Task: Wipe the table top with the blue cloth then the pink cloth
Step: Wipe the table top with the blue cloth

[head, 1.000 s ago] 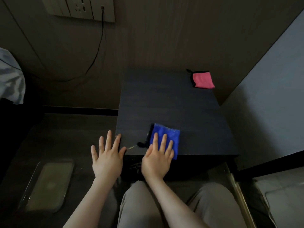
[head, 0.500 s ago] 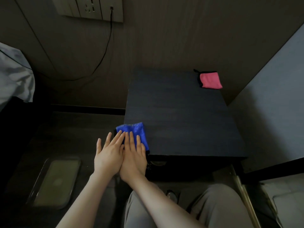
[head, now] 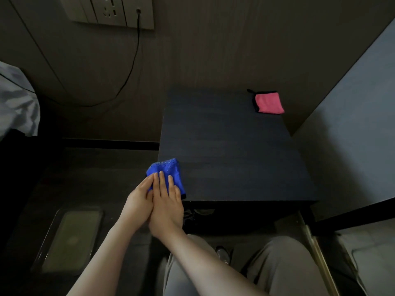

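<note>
The right hand (head: 165, 207) lies flat, fingers together, on the blue cloth (head: 168, 174) at the table (head: 235, 157) corner; the left hand (head: 139, 201), fingers together, touches it.

Looks like a bedroom corner in a home or hotel room: small dark bedside tabletop (head: 230, 150) tucked against a wood-panelled wall (head: 213, 50), white socket panel (head: 113, 11) with a black cable (head: 130, 69) plugged in, rumpled pale bedding (head: 17, 101) at the left edge, dark floor (head: 89, 178) below.
</note>
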